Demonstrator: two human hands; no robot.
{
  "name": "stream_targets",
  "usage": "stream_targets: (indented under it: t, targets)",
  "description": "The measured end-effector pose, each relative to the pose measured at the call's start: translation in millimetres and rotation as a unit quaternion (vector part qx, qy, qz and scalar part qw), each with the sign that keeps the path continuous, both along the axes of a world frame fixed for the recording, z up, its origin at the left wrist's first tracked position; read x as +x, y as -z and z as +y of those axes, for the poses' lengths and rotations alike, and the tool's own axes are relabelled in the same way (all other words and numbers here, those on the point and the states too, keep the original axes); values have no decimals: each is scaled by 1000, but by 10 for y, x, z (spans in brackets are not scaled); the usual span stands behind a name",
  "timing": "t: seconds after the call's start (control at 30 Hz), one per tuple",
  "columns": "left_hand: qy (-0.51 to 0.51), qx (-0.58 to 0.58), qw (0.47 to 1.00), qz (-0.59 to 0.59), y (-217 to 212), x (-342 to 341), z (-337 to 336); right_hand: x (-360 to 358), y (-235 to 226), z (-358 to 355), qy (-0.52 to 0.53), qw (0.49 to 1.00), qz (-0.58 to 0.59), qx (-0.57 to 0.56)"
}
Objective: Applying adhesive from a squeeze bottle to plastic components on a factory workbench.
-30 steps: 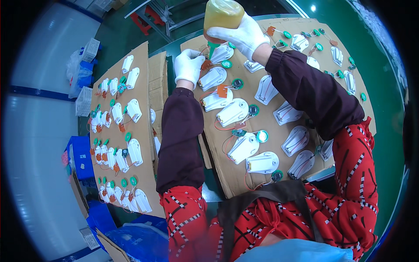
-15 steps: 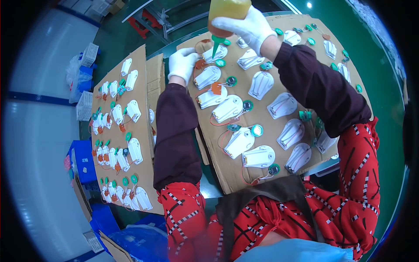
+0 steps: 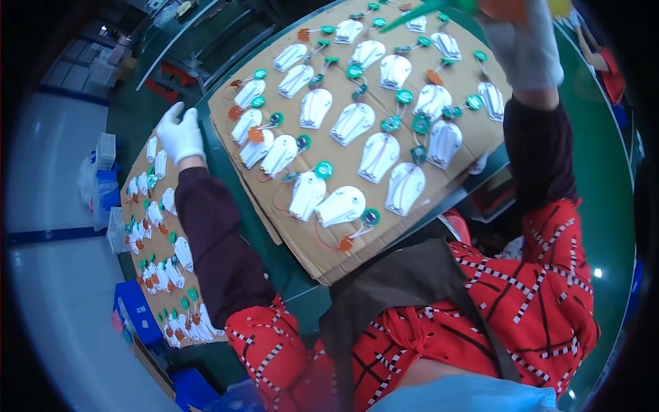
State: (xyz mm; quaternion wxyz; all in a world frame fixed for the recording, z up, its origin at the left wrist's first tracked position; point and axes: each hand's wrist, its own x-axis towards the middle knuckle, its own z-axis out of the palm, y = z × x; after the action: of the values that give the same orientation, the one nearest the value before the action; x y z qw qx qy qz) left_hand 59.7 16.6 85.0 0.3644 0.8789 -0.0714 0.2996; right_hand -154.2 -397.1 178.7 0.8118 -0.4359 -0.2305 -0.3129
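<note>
The squeeze bottle point(image 3: 506, 9) is at 1 o'clock, mostly cut off by the top edge, its blurred green nozzle point(image 3: 429, 12) pointing toward 8 o'clock. The gloved right hand point(image 3: 527, 53) wraps the bottle, most of its fingers out of sight, the forearm raised nearly upright. White cases point(image 3: 362, 123) cover the cardboard point(image 3: 240, 154) toward 12 o'clock; their fine wires are hard to make out. At 10 o'clock, the gloved left hand point(image 3: 180, 135) is empty, thumb and fingers apart, its arm slanting up from 7 o'clock.
</note>
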Motion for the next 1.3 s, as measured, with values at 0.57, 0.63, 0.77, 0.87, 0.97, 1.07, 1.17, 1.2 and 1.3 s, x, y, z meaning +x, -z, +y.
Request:
stream_targets:
  t: [0.57, 0.63, 0.77, 0.87, 0.97, 1.07, 1.17, 1.2, 1.3]
  targets:
    - [211, 158, 964, 12, 350, -3162, -1582, -1044, 1224, -364, 71, 980, 149, 112]
    - [172, 217, 961, 11, 401, -3141, -1629, -1079, 1281, -274, 54, 984, 151, 83]
    - [133, 240, 961, -19, 461, -3096, -1674, -1106, 1385, -140, 28, 986, 162, 18]
    - [110, 244, 963, -42, 472, -3014, -1704, -1099, 1426, -80, 30, 986, 165, 5]
    - [82, 292, 951, -67, 503, -2997, -1731, -1096, 1466, -107, 18, 985, 173, 9]
    - [106, 262, 958, -56, 455, -3016, -1796, -1082, 1460, -128, 18, 983, 181, -1]
    - [120, 261, 958, -6, 410, -3003, -1843, -1046, 1475, -132, 8, 983, 182, 15]
    - [118, 263, 958, -7, 404, -2989, -1843, -1044, 1469, -135, 6, 983, 186, 13]
    - [130, 308, 942, -5, 395, -2956, -1846, -1031, 1480, -157, 8, 982, 189, 14]
